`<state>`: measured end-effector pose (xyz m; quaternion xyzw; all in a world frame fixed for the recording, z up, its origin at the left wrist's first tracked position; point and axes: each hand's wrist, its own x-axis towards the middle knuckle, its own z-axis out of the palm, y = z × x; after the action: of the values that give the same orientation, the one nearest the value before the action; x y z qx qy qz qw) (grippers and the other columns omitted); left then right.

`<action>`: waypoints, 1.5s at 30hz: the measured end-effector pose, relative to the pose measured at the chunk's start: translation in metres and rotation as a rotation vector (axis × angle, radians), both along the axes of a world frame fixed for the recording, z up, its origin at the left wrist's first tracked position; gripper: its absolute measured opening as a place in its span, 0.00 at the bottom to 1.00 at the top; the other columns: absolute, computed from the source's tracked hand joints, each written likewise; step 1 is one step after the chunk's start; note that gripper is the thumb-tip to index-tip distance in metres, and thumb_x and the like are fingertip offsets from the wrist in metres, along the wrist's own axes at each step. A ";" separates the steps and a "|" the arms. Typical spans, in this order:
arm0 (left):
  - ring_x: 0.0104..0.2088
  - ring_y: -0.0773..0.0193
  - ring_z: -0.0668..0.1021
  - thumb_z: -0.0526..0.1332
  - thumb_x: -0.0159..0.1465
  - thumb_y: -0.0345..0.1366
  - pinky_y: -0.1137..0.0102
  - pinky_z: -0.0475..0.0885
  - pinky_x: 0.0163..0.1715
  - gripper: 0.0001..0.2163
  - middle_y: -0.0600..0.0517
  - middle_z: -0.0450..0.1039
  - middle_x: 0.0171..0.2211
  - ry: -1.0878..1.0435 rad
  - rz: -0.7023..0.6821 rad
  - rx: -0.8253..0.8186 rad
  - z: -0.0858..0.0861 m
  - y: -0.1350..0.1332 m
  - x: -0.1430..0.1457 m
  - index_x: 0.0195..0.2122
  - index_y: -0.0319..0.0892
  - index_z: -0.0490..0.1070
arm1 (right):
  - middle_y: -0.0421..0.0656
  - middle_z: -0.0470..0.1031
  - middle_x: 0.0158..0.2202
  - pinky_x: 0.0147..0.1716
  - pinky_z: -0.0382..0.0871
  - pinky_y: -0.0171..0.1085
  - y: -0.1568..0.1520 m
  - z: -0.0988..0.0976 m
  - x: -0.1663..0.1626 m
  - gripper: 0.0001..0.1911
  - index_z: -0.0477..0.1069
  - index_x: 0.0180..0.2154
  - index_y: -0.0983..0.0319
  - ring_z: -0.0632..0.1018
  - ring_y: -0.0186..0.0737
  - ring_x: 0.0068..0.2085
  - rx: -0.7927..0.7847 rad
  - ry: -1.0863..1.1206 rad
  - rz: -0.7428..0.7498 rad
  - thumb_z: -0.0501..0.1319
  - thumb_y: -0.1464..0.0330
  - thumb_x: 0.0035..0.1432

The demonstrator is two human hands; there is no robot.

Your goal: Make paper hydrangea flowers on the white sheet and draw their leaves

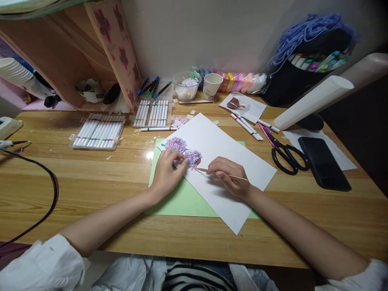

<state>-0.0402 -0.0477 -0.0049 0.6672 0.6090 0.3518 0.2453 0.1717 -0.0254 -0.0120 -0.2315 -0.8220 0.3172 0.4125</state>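
Pink, blue and purple petal clusters (pixel 176 144) lie on a white sheet of paper (pixel 242 161), which rests at an angle over a green sheet (pixel 194 202). My left hand (pixel 169 169) lies against the lower left side of the clusters, its thumb and forefinger drawn together; anything between them is hidden. A slim wooden stick (pixel 203 170) is in my right hand (pixel 228 176). The stick's tip meets a small pink piece at the lower edge of the nearer cluster. A bit of brown (pixel 198 161) shows beside this cluster.
Marker boxes (pixel 98 133) stand behind on the left. Toward the back are a clear bowl (pixel 186 87), a paper cup (pixel 212 85) and bagged coloured clay (pixel 239 83). Black scissors (pixel 287 157), a phone (pixel 324 163) and a white roll (pixel 315 101) occupy the right. A cable (pixel 54 190) curves at left.
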 end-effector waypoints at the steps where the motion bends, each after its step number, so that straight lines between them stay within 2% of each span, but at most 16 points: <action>1: 0.36 0.63 0.69 0.59 0.63 0.34 0.69 0.64 0.36 0.04 0.53 0.68 0.32 0.001 -0.001 0.000 0.000 0.000 0.000 0.31 0.42 0.71 | 0.44 0.73 0.28 0.32 0.67 0.39 0.000 0.000 -0.001 0.18 0.71 0.34 0.61 0.74 0.39 0.32 0.000 -0.006 -0.001 0.47 0.62 0.68; 13: 0.35 0.64 0.69 0.60 0.62 0.33 0.69 0.63 0.36 0.04 0.53 0.68 0.31 -0.002 -0.002 0.019 0.000 0.000 0.000 0.31 0.42 0.71 | 0.44 0.73 0.30 0.33 0.67 0.38 0.001 0.001 -0.002 0.16 0.70 0.34 0.61 0.74 0.38 0.33 -0.018 -0.082 -0.018 0.48 0.63 0.68; 21: 0.35 0.64 0.69 0.60 0.62 0.34 0.69 0.64 0.35 0.05 0.53 0.68 0.31 -0.016 0.000 0.017 0.000 0.000 0.001 0.30 0.42 0.71 | 0.40 0.70 0.27 0.31 0.64 0.36 -0.001 -0.001 -0.006 0.16 0.68 0.31 0.61 0.72 0.34 0.29 -0.175 -0.156 -0.127 0.48 0.64 0.68; 29: 0.35 0.63 0.69 0.60 0.62 0.34 0.69 0.63 0.35 0.05 0.53 0.68 0.31 -0.027 0.003 0.013 0.000 0.000 0.001 0.30 0.42 0.71 | 0.41 0.71 0.26 0.31 0.64 0.36 -0.004 -0.001 -0.006 0.17 0.69 0.31 0.61 0.72 0.36 0.29 -0.073 -0.060 -0.112 0.47 0.64 0.68; 38: 0.36 0.63 0.70 0.60 0.62 0.35 0.68 0.65 0.37 0.05 0.53 0.68 0.31 -0.043 0.012 0.004 0.002 0.000 0.000 0.29 0.42 0.70 | 0.42 0.71 0.28 0.32 0.65 0.36 -0.003 0.000 -0.008 0.15 0.69 0.32 0.60 0.72 0.36 0.30 -0.102 -0.094 -0.092 0.48 0.64 0.67; 41: 0.42 0.61 0.70 0.57 0.64 0.36 0.66 0.65 0.43 0.03 0.51 0.67 0.37 -0.073 0.133 0.017 0.004 -0.003 -0.006 0.36 0.44 0.69 | 0.41 0.71 0.26 0.30 0.64 0.36 -0.006 -0.001 -0.005 0.19 0.70 0.30 0.61 0.72 0.36 0.28 -0.168 0.034 -0.168 0.47 0.62 0.68; 43: 0.48 0.59 0.69 0.57 0.63 0.38 0.63 0.65 0.49 0.09 0.49 0.64 0.46 -0.155 0.290 0.009 0.005 -0.007 -0.011 0.45 0.45 0.65 | 0.41 0.70 0.25 0.28 0.64 0.36 -0.006 -0.002 -0.003 0.22 0.70 0.28 0.61 0.71 0.36 0.26 -0.264 0.172 -0.272 0.46 0.60 0.67; 45: 0.51 0.59 0.68 0.58 0.62 0.39 0.62 0.66 0.51 0.15 0.46 0.61 0.51 -0.302 0.377 -0.070 0.006 -0.011 -0.015 0.49 0.45 0.61 | 0.40 0.69 0.24 0.27 0.64 0.36 -0.003 -0.003 -0.004 0.23 0.68 0.26 0.61 0.69 0.35 0.25 -0.355 0.325 -0.402 0.45 0.60 0.67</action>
<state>-0.0555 -0.0590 0.0007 0.4726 0.6911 0.4660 0.2863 0.1681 -0.0289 -0.0146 -0.4042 -0.6148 0.4006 0.5460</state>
